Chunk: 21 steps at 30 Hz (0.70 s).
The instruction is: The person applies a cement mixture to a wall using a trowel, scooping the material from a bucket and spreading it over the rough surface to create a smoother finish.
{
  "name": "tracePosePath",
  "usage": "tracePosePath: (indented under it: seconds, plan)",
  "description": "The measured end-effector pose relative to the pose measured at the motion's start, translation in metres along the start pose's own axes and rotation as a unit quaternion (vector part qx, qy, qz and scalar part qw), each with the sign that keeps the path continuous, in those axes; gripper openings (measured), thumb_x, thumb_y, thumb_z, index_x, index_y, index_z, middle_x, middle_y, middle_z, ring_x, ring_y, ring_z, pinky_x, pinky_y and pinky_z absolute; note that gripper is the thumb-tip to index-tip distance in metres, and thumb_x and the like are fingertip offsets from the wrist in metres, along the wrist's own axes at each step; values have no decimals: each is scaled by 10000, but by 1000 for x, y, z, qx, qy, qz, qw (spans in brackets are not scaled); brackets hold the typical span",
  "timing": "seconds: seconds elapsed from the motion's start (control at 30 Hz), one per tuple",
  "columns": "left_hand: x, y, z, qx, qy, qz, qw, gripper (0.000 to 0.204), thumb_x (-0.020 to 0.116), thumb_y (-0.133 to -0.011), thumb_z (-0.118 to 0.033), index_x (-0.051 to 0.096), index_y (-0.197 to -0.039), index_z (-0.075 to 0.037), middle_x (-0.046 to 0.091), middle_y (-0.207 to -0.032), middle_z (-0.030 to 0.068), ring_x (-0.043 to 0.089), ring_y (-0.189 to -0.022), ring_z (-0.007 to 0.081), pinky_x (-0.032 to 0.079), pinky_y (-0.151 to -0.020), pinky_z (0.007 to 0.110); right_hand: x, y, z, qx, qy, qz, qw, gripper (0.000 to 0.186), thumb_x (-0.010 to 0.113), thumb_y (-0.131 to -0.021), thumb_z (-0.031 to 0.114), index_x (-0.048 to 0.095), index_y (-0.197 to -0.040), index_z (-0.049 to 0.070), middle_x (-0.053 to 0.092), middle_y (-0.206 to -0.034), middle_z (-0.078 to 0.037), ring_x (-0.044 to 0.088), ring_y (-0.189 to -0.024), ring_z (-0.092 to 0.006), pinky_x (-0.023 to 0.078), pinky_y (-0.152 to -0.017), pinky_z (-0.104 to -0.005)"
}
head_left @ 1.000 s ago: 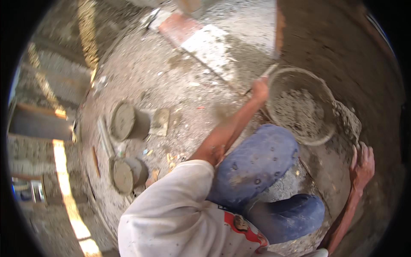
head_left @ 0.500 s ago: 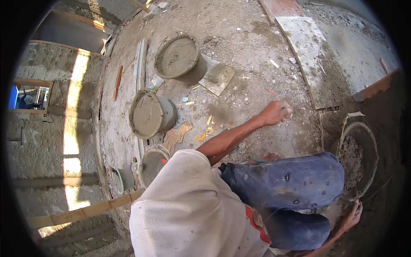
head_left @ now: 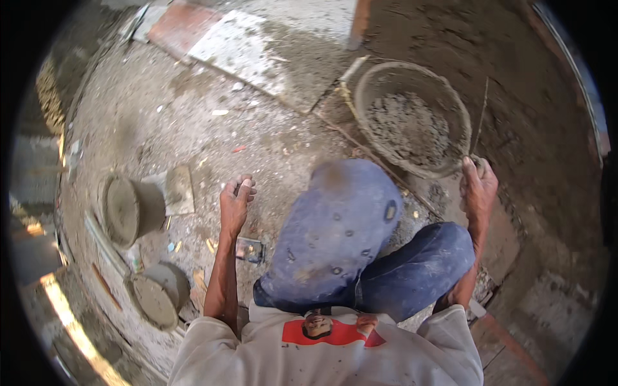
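Note:
My right hand (head_left: 478, 186) is closed on the near right rim of a round grey bucket (head_left: 412, 168). Inside the bucket lies grey, crumbly mortar (head_left: 409, 125). A thin rod or wire (head_left: 482, 116) rises beside the rim near that hand. Over the rubble-strewn ground, to the left of my bent knees, my left hand (head_left: 237, 199) hangs with its fingers curled in. I see nothing held there. Two buckets filled with smooth mortar stand at the left, one farther off (head_left: 123, 209) and one nearer (head_left: 153, 299).
A flat board (head_left: 180, 190) lies by the farther mortar bucket. Long planks (head_left: 238, 48) cross the ground at the back. Dark, wet-looking mortar (head_left: 528, 141) spreads at the right. A small dark object (head_left: 250, 251) lies below my left hand, with scraps scattered around.
My view has swung to the right, bringing the crumbly mortar bucket nearer the middle. My right hand is still at its rim. My left hand remains curled, apart from the buckets.

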<state>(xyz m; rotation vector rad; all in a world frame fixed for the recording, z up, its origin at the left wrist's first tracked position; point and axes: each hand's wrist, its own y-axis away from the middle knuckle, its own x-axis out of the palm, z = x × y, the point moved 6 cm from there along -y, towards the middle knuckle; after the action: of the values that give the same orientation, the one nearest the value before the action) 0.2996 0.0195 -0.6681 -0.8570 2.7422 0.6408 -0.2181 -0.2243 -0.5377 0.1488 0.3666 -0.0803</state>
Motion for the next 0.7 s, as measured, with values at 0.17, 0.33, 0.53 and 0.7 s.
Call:
tracePosePath:
  seconds: [0.17, 0.33, 0.53, 0.7]
  plan:
    - [150, -65, -106, 57, 130, 164, 976, 585, 494, -1073, -489, 581, -1328, 31, 674, -1101, 120, 665, -950, 174, 555, -807, 328, -19, 16, -39, 55, -138, -57, 987, 224, 727, -970, 240, 603, -1030, 63, 556, -705, 27, 487, -531, -65, 392, -462, -243]
    - [252, -135, -162, -8, 237, 270, 933, 649, 433, -1077, -558, 590, -1247, 48, 662, -1028, 121, 668, -919, 219, 571, -812, 363, -17, -5, -68, 4, -163, -33, 986, 332, 732, -960, 267, 506, -1040, 37, 616, -958, -77, 678, -884, -166, 618, -669, -306]
    - [284, -142, -177, -47, 232, 225, 945, 538, 433, -1100, -479, 619, -1168, 22, 686, -1051, 128, 670, -931, 240, 578, -837, 395, -8, -31, -79, 13, -87, -11, 996, 503, 789, -900, 316, 532, -1138, -46, 624, -885, -115, 637, -758, -159, 570, -608, -312]
    - [311, -83, -243, 18, 190, 297, 936, 537, 432, -1106, -453, 570, -1271, 39, 653, -1200, 168, 652, -1040, 255, 566, -890, 401, -40, 3, -86, 76, -204, -92, 972, 647, 790, -904, 293, 478, -1311, -102, 626, -836, -117, 618, -607, -145, 550, -522, -277]
